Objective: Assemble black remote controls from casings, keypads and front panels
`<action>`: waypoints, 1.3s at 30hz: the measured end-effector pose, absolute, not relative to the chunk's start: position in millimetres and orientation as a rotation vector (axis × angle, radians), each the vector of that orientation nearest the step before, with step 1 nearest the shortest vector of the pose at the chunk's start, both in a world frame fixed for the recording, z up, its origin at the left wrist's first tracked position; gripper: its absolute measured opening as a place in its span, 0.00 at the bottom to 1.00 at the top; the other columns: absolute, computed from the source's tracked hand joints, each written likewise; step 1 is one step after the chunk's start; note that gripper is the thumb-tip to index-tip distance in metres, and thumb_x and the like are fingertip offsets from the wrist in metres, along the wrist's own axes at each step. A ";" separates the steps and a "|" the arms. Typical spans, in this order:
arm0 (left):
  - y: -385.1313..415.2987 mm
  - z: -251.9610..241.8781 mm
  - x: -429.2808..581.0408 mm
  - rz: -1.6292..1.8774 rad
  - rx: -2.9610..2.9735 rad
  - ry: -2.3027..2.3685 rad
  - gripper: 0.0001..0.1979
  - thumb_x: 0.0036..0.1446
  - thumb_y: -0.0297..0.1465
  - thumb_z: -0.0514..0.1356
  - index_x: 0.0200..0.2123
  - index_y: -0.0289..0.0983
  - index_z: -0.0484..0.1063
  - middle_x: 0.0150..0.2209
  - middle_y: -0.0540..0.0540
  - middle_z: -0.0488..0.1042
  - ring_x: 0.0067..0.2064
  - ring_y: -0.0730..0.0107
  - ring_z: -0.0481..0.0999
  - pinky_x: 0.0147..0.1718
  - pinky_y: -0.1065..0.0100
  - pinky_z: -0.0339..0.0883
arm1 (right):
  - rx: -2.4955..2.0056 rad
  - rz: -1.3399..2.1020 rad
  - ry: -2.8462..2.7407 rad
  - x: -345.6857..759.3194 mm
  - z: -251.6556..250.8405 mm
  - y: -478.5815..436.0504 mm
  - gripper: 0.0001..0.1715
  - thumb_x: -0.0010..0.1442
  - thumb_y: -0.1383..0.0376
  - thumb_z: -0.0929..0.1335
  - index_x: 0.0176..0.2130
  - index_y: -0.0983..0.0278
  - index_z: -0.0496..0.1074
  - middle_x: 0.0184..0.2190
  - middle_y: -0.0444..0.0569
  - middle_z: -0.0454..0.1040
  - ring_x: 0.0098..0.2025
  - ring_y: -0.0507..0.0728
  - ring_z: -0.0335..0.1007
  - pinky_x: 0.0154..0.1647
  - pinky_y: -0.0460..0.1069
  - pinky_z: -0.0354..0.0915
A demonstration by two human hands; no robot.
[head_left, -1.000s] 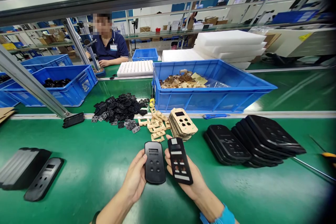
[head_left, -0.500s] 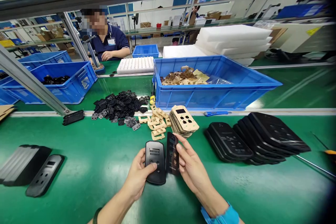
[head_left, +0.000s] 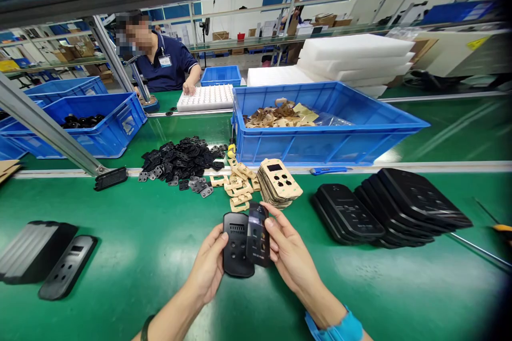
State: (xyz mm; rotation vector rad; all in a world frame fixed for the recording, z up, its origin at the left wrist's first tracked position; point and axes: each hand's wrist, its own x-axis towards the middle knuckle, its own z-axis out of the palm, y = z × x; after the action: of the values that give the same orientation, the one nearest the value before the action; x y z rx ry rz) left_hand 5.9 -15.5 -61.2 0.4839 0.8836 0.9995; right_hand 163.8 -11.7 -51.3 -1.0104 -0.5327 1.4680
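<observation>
My left hand grips a black plastic housing by its left side, thumb on its face; a slotted window and button holes show on it. In my right hand is a thin glossy black faceplate, pinched at its right edge. The faceplate is tilted and covers part of the housing's right side; whether the two touch I cannot tell. Just beyond them stands a stack of tan adhesive sheets, beside loose tan peeled pieces.
A heap of small black button pads lies left of the tan pieces. Black housings stand at the left and finished-looking panels at the right. Behind are a large blue bin, a utility knife and a co-worker.
The faceplate has moved left, over the housing's right side, and turned its face more toward me. My left thumb has shifted up to the housing's edge. The co-worker's hand has reached the white tray.
</observation>
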 end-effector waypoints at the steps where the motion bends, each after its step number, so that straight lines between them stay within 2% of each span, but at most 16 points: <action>1: -15.0 -60.8 5.8 1.003 0.458 0.880 0.20 0.52 0.35 0.65 0.48 0.36 0.71 0.44 0.43 0.77 0.41 0.66 0.74 0.42 0.67 0.65 | -1.025 1.440 -0.589 162.7 -52.4 -11.9 0.25 0.53 0.56 0.73 0.50 0.56 0.69 0.22 0.36 0.56 0.17 0.43 0.44 0.12 0.37 0.51; 5: -13.9 -58.9 6.3 0.998 0.394 0.872 0.20 0.50 0.34 0.66 0.47 0.36 0.72 0.43 0.43 0.77 0.44 0.63 0.74 0.42 0.68 0.64 | -1.088 1.371 -0.827 158.4 -60.0 -13.3 0.23 0.56 0.55 0.70 0.51 0.56 0.69 0.27 0.37 0.60 0.15 0.42 0.51 0.10 0.39 0.56; 11: -15.5 -59.1 7.1 0.981 0.431 0.812 0.16 0.54 0.34 0.63 0.47 0.37 0.72 0.43 0.44 0.77 0.47 0.61 0.73 0.44 0.67 0.63 | -1.153 1.375 -1.000 154.0 -67.0 -16.0 0.24 0.59 0.53 0.67 0.53 0.58 0.65 0.27 0.37 0.58 0.14 0.41 0.57 0.11 0.39 0.56; 16: -16.5 -61.1 6.6 0.986 0.433 0.808 0.15 0.55 0.33 0.62 0.46 0.37 0.72 0.42 0.44 0.77 0.47 0.62 0.73 0.43 0.68 0.63 | -1.185 1.344 -1.057 152.8 -67.4 -16.6 0.25 0.59 0.53 0.66 0.53 0.59 0.65 0.27 0.37 0.58 0.14 0.42 0.57 0.10 0.39 0.57; 22: -16.4 -60.8 6.8 0.988 0.431 0.816 0.17 0.54 0.35 0.63 0.47 0.38 0.72 0.42 0.44 0.78 0.47 0.61 0.74 0.45 0.66 0.63 | -1.212 1.316 -1.079 152.3 -74.7 -16.5 0.24 0.60 0.53 0.65 0.53 0.58 0.65 0.30 0.39 0.59 0.14 0.41 0.57 0.10 0.40 0.56; 31: -17.7 -62.3 8.1 0.999 0.426 0.832 0.19 0.53 0.37 0.64 0.48 0.38 0.72 0.43 0.44 0.77 0.52 0.58 0.71 0.49 0.63 0.61 | -1.260 1.262 -1.148 152.1 -73.1 -18.0 0.27 0.56 0.58 0.69 0.54 0.58 0.64 0.32 0.39 0.56 0.15 0.42 0.58 0.10 0.41 0.58; 39: -19.5 -67.6 8.5 1.004 0.668 0.837 0.20 0.55 0.36 0.63 0.52 0.41 0.71 0.54 0.45 0.72 0.56 0.58 0.66 0.53 0.64 0.58 | -1.317 1.190 -1.206 154.8 -80.0 -17.4 0.27 0.57 0.57 0.67 0.56 0.56 0.64 0.33 0.40 0.54 0.15 0.43 0.56 0.10 0.42 0.58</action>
State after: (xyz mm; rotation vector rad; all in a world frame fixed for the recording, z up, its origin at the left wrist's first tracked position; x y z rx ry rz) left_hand 8.5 -19.5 -67.6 0.6684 0.8368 1.0041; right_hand 154.8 -17.4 -80.0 -1.3168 -1.2063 1.1896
